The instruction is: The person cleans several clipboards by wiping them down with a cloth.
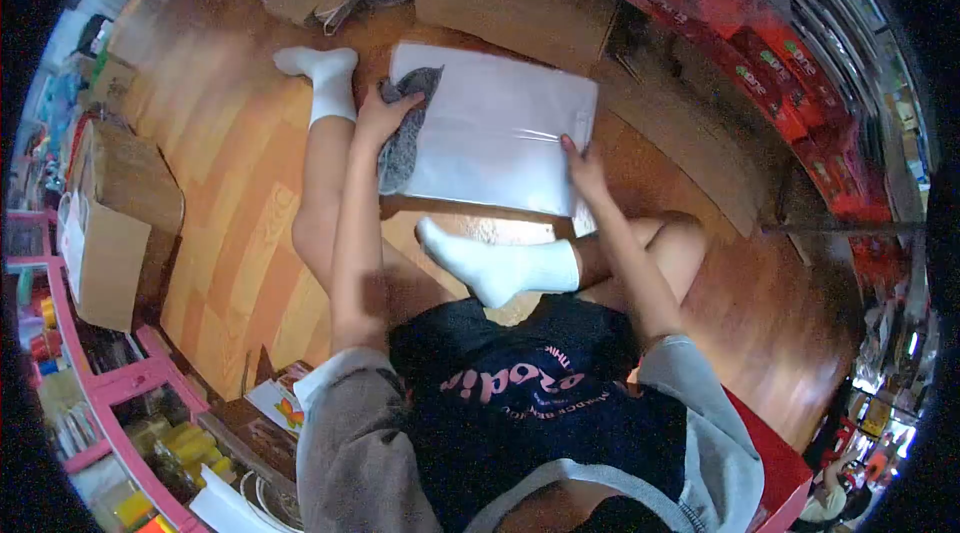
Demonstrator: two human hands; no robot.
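Note:
A large flat white rectangular sheet or pack [500,128] with a glossy, plastic-like surface is in front of me, above the wooden floor. My left hand [386,118] is closed on a crumpled dark grey cloth [403,148], which lies over the left edge of the white pack. At the opposite edge, my right hand [587,171] grips the lower right side, thumb on top and the other fingers mostly hidden beneath. Below the pack, a foot in a white sock [500,261] is tucked in; the other white-socked foot [325,73] stretches out at the left.
Cardboard boxes stand behind the pack [515,3] and at the left [115,233]. A long brown carton [690,148] runs along the right, near red packages [770,73]. A pink shelf frame [120,383] holds small goods at lower left. Wooden floor [235,173] shows between them.

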